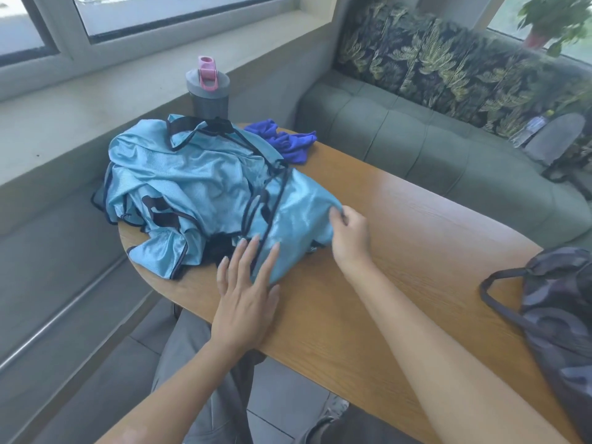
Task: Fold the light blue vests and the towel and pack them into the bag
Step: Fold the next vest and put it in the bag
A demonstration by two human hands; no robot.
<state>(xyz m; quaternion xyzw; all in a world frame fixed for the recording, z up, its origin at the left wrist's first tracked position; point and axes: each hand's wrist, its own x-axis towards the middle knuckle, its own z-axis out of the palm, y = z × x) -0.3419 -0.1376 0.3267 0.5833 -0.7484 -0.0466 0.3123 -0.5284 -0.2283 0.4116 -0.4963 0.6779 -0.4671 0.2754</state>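
Your wooden table (400, 251) carries the crumpled light blue vests (192, 187) at its far left end; their dark markings are unreadable. The camouflage bag (557, 318) lies at the table's right edge, the purple towel (285, 139) and a grey bottle (208, 94) just behind the vests. Your left hand (246, 293) presses flat on the vests' near edge; your right hand (349, 235) pinches the fabric.

One head-worn camera looks forward and down, close over the table (400, 251); edges slightly blurred.
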